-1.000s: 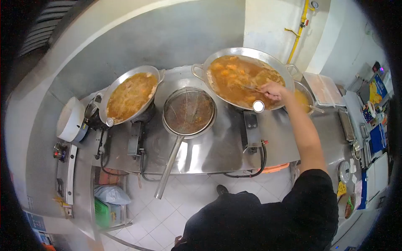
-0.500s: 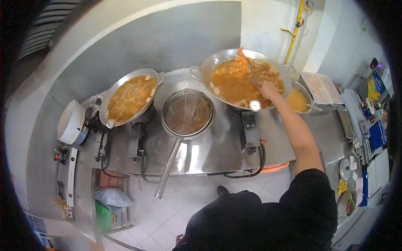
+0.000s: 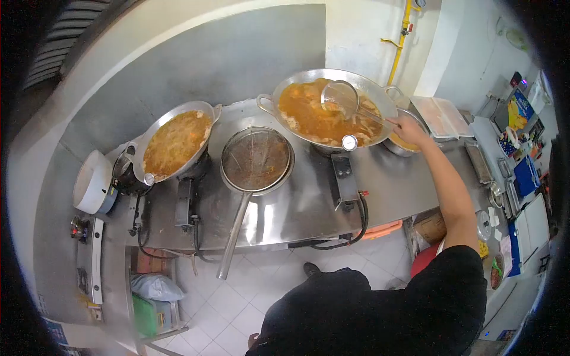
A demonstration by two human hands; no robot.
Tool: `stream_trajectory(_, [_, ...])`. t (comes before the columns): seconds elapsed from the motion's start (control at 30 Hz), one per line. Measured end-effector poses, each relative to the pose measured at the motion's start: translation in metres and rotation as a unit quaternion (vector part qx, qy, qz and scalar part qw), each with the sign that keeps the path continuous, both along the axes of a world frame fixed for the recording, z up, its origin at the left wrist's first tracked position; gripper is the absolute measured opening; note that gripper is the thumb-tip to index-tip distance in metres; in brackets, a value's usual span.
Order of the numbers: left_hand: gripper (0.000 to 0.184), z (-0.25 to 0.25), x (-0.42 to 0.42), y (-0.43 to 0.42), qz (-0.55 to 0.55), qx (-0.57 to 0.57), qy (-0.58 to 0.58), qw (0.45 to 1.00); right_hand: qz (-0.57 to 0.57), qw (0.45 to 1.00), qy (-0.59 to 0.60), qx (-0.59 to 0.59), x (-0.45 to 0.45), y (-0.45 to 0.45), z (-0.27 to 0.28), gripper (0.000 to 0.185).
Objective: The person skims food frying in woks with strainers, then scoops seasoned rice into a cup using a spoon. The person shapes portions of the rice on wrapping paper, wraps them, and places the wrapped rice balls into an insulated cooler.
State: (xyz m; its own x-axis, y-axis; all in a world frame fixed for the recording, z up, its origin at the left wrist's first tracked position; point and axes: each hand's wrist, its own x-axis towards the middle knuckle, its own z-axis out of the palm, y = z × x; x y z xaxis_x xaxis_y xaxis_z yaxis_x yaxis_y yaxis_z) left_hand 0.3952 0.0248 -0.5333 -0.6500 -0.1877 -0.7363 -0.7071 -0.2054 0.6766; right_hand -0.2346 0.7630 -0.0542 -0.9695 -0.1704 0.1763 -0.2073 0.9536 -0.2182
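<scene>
In the head view, the right hand (image 3: pixel 407 129) reaches over the near-right rim of the large pan (image 3: pixel 376 94), its fingers closed around the end of the skimmer (image 3: pixel 340 98). The skimmer's round head lies left and far of those fingers, over the brown liquid (image 3: pixel 314 126); whether it touches the surface I cannot tell. Its long axis runs from the hand at the right-near end to the head at the left-far end, roughly continuing the line of the hand. The right hand is by far the nearer one: only a sliver of the left hand (image 3: pixel 253 340) shows at the near edge beside the dark clothing, and I cannot tell how its fingers stand. Left of the large pan, a mesh strainer (image 3: pixel 257 159) sits on the table (image 3: pixel 309 207), its handle pointing near. A smaller pan (image 3: pixel 189 107) stands farther left.
</scene>
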Motion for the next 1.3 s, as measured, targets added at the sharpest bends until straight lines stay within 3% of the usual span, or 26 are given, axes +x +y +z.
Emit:
stream_trajectory(0.07, [0.048, -0.002, 0.009, -0.002, 0.071, 0.073, 0.010, 0.995, -0.018, 0.997, -0.046, -0.059, 0.012, 0.001, 0.004, 0.042])
stream_trajectory(0.17, [0.044, -0.005, 0.014, -0.010, 0.030, 0.120, 0.045, 0.991, -0.081, 0.957, -0.149, -0.235, 0.025, -0.007, 0.008, 0.043])
stream_trajectory(0.2, [0.041, -0.002, 0.013, -0.009, -0.071, -0.031, 0.045, 0.996, -0.091, 0.940, -0.174, -0.280, 0.035, -0.024, 0.023, 0.042])
stream_trajectory(0.27, [0.035, -0.002, 0.015, -0.005, -0.258, -0.326, 0.035, 0.909, -0.096, 0.928, -0.187, -0.308, 0.050, -0.062, 0.046, 0.042])
stream_trajectory(0.3, [0.033, -0.008, 0.015, -0.004, -0.162, -0.101, 0.050, 0.980, -0.090, 0.936, -0.177, -0.291, 0.056, -0.082, 0.055, 0.043])
stream_trajectory(0.33, [0.032, -0.014, 0.015, -0.003, 0.044, 0.196, 0.032, 0.979, -0.083, 0.944, -0.166, -0.274, 0.058, -0.102, 0.058, 0.044])
stream_trajectory(0.37, [0.031, -0.016, 0.016, -0.002, 0.184, 0.369, -0.031, 0.911, -0.039, 0.971, -0.109, -0.207, 0.058, -0.119, 0.055, 0.046])
stream_trajectory(0.4, [0.033, -0.010, 0.030, -0.008, 0.075, 0.100, -0.027, 0.992, 0.007, 0.989, -0.050, -0.139, 0.057, -0.137, 0.049, 0.048])
stream_trajectory(0.5, [0.040, -0.001, 0.030, 0.003, 0.023, -0.025, -0.119, 0.992, 0.086, 0.992, 0.074, -0.049, 0.068, -0.210, 0.017, 0.048])
stream_trajectory(0.53, [0.042, 0.031, 0.020, 0.016, 0.014, -0.028, -0.145, 0.989, 0.100, 0.990, 0.099, -0.002, 0.067, -0.234, -0.005, 0.048])
stream_trajectory(0.57, [0.042, 0.009, 0.034, 0.002, 0.094, 0.203, -0.047, 0.974, 0.085, 0.992, 0.044, 0.084, 0.076, -0.263, -0.009, 0.050])
stream_trajectory(0.6, [0.042, -0.013, 0.048, -0.012, 0.155, 0.436, -0.009, 0.887, 0.076, 0.982, -0.004, 0.173, 0.087, -0.294, -0.014, 0.053])
stream_trajectory(0.63, [0.046, -0.006, 0.058, 0.007, 0.092, 0.182, -0.044, 0.978, 0.130, 0.973, 0.033, 0.189, 0.086, -0.304, -0.039, 0.056])
stream_trajectory(0.67, [0.049, -0.001, 0.055, 0.020, 0.035, -0.087, -0.095, 0.991, 0.190, 0.958, 0.078, 0.198, 0.078, -0.307, -0.063, 0.060])
stream_trajectory(0.73, [0.052, 0.014, 0.057, 0.028, 0.019, -0.130, -0.116, 0.984, 0.188, 0.973, 0.070, 0.114, 0.062, -0.311, -0.114, 0.061])
stream_trajectory(0.77, [0.053, 0.019, 0.070, 0.035, 0.014, -0.148, -0.135, 0.980, 0.135, 0.986, 0.004, 0.101, 0.056, -0.320, -0.129, 0.059])
stream_trajectory(0.8, [0.055, 0.016, 0.083, 0.038, 0.035, -0.156, -0.110, 0.981, 0.128, 0.990, -0.067, -0.002, 0.037, -0.324, -0.149, 0.058])
stream_trajectory(0.83, [0.056, 0.014, 0.104, 0.037, 0.043, -0.166, -0.090, 0.981, 0.245, 0.962, 0.112, -0.052, 0.008, -0.311, -0.203, 0.052])
stream_trajectory(0.87, [0.058, 0.013, 0.133, 0.051, 0.039, -0.175, -0.073, 0.981, 0.148, 0.966, -0.088, -0.192, 0.017, -0.328, -0.204, 0.043])
stream_trajectory(0.9, [0.058, 0.023, 0.163, 0.072, 0.078, -0.184, -0.090, 0.976, -0.002, 0.918, -0.232, -0.320, 0.023, -0.344, -0.207, 0.035])
stream_trajectory(1.0, [0.057, 0.025, 0.240, 0.119, 0.178, -0.201, -0.114, 0.957, -0.043, 0.790, -0.337, -0.511, 0.023, -0.364, -0.238, 0.024])
stream_trajectory(1.03, [0.058, 0.012, 0.273, 0.141, 0.216, -0.192, -0.118, 0.950, 0.026, 0.713, -0.391, -0.581, 0.008, -0.353, -0.262, 0.011])
stream_trajectory(1.13, [0.058, 0.046, 0.347, 0.229, 0.298, -0.141, -0.163, 0.930, -0.037, 0.555, -0.379, -0.740, 0.082, -0.372, -0.226, 0.030])
stream_trajectory(1.2, [0.058, 0.048, 0.395, 0.288, 0.311, -0.072, -0.183, 0.930, 0.082, 0.570, -0.368, -0.730, 0.096, -0.339, -0.262, 0.052])
stream_trajectory(1.27, [0.053, 0.049, 0.430, 0.342, 0.335, -0.030, -0.250, 0.908, -0.013, 0.492, -0.423, -0.760, 0.161, -0.313, -0.253, 0.055])
stream_trajectory(1.3, [0.052, 0.066, 0.440, 0.359, 0.254, -0.055, -0.272, 0.927, -0.033, 0.457, -0.449, -0.767, 0.194, -0.292, -0.263, 0.053])
